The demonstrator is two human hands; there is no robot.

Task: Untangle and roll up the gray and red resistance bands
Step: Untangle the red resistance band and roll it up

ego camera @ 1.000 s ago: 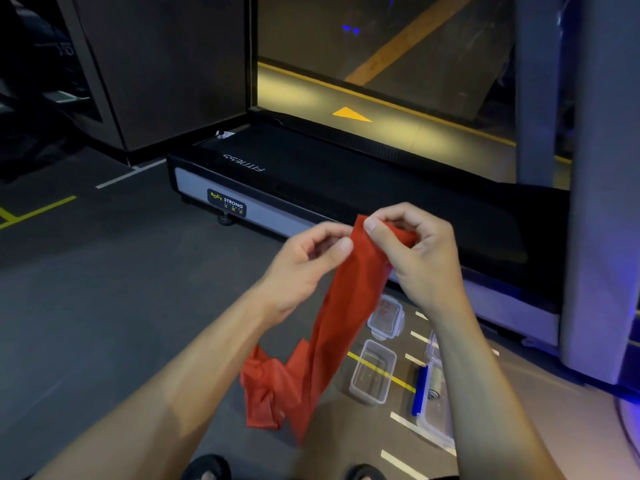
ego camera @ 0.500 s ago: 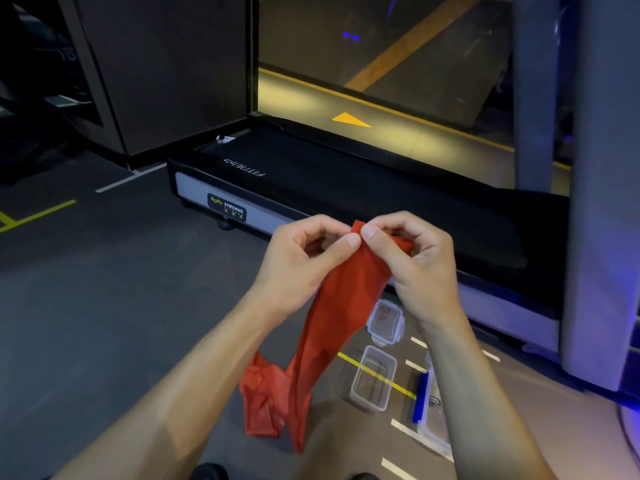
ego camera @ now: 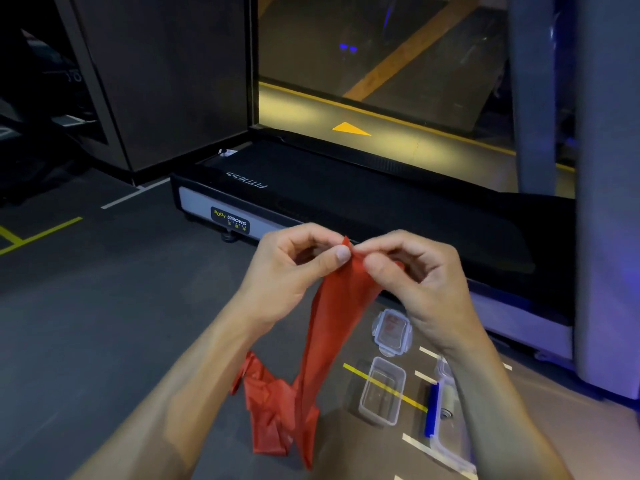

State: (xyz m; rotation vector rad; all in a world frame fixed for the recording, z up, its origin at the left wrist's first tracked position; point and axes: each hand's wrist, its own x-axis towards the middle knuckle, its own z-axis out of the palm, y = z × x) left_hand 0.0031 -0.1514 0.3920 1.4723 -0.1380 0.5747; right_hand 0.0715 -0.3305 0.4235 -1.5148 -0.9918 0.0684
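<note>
The red band (ego camera: 332,327) looks like thin matte sheet rubber, a bit crinkly where it bunches near the floor, almost cloth-like in this light. Floor (ego camera: 104,323) is dull grey, slightly grainy, rubbery-looking, with taped lines stuck on. The treadmill (ego camera: 363,202) has a matte black belt and a smoother pale side rail with a glossy sticker. The little container (ego camera: 382,391) and its lid (ego camera: 393,329) are clear shiny plastic. The glass panel (ego camera: 381,64) behind is glossy and reflective.
</note>
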